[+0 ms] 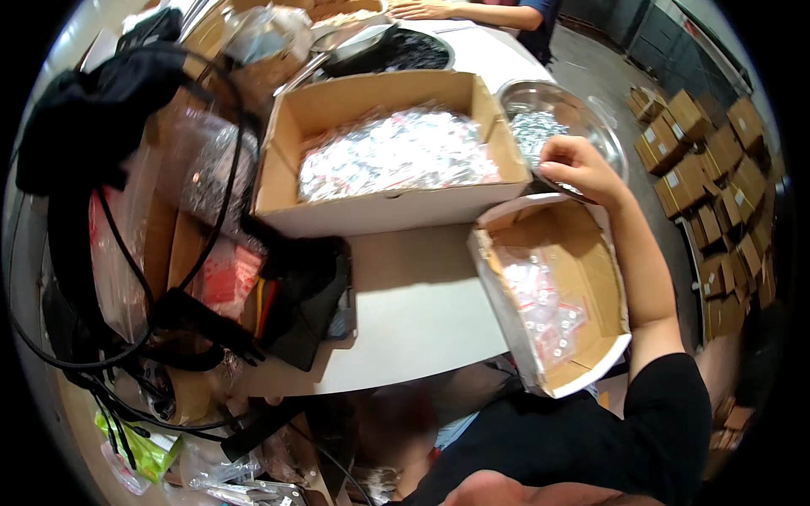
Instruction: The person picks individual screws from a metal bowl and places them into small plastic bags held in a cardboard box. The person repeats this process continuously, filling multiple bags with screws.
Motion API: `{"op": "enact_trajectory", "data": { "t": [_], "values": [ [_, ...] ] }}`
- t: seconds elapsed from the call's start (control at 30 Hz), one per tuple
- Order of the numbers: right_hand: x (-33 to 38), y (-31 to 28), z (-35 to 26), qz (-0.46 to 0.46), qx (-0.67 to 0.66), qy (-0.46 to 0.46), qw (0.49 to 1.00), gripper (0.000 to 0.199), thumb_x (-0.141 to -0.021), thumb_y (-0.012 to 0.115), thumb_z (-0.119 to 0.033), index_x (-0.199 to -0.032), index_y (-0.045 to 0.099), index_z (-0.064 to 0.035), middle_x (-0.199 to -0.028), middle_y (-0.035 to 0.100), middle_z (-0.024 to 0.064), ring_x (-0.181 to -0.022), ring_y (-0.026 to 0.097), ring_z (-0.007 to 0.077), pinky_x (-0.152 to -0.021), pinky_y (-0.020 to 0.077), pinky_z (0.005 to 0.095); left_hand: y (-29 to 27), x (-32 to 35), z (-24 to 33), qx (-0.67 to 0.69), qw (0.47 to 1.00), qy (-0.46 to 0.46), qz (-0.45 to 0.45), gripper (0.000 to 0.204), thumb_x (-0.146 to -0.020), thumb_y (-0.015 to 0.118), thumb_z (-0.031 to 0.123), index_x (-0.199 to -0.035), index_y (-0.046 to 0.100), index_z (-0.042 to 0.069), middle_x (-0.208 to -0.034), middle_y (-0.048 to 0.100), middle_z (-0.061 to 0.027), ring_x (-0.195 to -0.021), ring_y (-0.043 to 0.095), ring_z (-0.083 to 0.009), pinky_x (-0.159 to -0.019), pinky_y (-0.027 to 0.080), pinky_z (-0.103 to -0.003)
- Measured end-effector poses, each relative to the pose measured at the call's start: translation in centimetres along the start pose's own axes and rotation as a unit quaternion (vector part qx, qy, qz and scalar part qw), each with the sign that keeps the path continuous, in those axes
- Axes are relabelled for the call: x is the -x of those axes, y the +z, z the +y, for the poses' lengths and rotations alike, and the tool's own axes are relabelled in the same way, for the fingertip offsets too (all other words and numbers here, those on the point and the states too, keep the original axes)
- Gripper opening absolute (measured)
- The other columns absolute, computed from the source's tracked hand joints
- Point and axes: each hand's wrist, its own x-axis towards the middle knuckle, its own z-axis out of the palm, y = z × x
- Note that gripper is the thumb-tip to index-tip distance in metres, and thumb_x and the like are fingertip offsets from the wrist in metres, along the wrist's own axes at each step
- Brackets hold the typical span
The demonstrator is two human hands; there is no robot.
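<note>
My right hand (582, 169) reaches over the near side of a round metal bowl (609, 135), which holds a heap of small shiny metal pieces (535, 133). Its fingers are curled in and pressed together; whatever they may hold is hidden. Just below the hand lies an open white-and-brown cardboard tray (603, 287), with several small clear zip bags (548, 316) in it, each showing little round pieces. Left of the bowl stands a larger cardboard box (388, 207) heaped with filled clear bags (396, 156). My left hand is not in view.
A black bag-like object with cables (304, 295) takes up the left of the white table (422, 295). A dark basin of black pieces (413, 52) stands beyond the box. Another person's hand (422, 10) rests at the far end. Stacked cartons (704, 169) line the right.
</note>
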Motion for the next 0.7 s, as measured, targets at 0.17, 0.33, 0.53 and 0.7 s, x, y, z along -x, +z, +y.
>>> {"op": "enact_trajectory", "data": {
  "t": [0.17,0.33,0.53,0.7],
  "values": [
    [-0.1,0.2,0.1,-0.011,-0.043,-0.025,0.999,0.012,-0.086,0.065,-0.011,-0.085,0.062,0.0002,-0.07,0.06,-0.0008,-0.065,0.053,0.0054,-0.059,0.0428,0.0223,-7.1,-0.2,7.9,0.008,0.985,0.166,0.043,0.033,-0.093,0.06,0.033,-0.079,0.061,0.003,-0.068,0.057,-0.0051,-0.056,0.052,-0.0158,-0.054,0.046,-0.028],
    [0.2,-0.3,-0.8,-0.001,0.028,-0.057,0.998,0.016,-0.082,0.066,-0.015,-0.085,0.064,0.0001,-0.072,0.065,0.0048,-0.064,0.058,0.0099,-0.06,0.0466,0.0265,-12.2,-1.4,14.5,0.38,0.916,0.125,-0.01,0.031,-0.093,0.059,0.03,-0.075,0.063,0.005,-0.07,0.059,-0.0018,-0.058,0.052,-0.0142,-0.055,0.047,-0.025],
    [0.5,-0.4,-0.7,0.01,0.071,-0.101,0.992,0.02,-0.079,0.063,-0.018,-0.086,0.065,0.0006,-0.074,0.066,0.0101,-0.068,0.061,0.0168,-0.065,0.0492,0.0304,-19.3,-3.2,32.4,0.505,0.707,0.495,0.017,0.028,-0.096,0.06,0.02,-0.078,0.05,0.001,-0.062,0.049,-0.0045,-0.054,0.041,-0.0113,-0.045,0.031,-0.024],
    [0.3,-0.5,0.1,0.003,0.067,-0.111,0.992,0.021,-0.078,0.064,-0.02,-0.086,0.066,-0.0003,-0.078,0.068,0.0143,-0.073,0.066,0.0247,-0.07,0.0517,0.0343,-20.4,-5.8,43.7,0.284,0.737,0.609,-0.068,0.048,-0.101,0.046,0.023,-0.059,0.049,0.002,-0.055,0.049,-0.0036,-0.049,0.046,-0.0119,-0.046,0.034,-0.024]
  ]
}}
